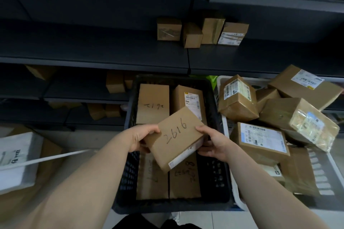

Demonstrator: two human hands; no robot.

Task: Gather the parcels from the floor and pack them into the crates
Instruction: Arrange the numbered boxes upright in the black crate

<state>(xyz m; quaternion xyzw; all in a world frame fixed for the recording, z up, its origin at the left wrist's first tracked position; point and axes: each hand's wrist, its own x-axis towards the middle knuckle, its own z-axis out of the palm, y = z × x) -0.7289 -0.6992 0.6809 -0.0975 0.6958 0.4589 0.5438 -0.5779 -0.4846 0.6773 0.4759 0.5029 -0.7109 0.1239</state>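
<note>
Holds a flat brown cardboard parcel [176,136], hand-marked "2616" in black, tilted and raised above the middle of a black plastic lattice crate [129,169]. Grips its left corner with the left hand [142,138], thumb on the top face and fingers [145,146] curled beneath. Grips its right corner with the right hand [214,144], fingers [202,129] bent over the edge. Along the parcel's near side, a white label strip.

Inside the black crate, four flat brown parcels lying side by side in two rows: a far-left one with handwriting [152,104], a far-right one with a white label [191,102], and two near ones [150,178], partly hidden under the held parcel.

Just to the right and touching the black crate, a white plastic slotted crate [320,173], heaped with taped brown cardboard boxes [260,139] lying at odd angles, several with printed labels.

Behind both crates, dark metal shelving [93,59] with a cluster of small brown boxes [169,29] on one shelf. At the left, a white plastic mailing bag [16,160] resting on a brown carton. Beneath everything, a pale tiled floor [214,219].
</note>
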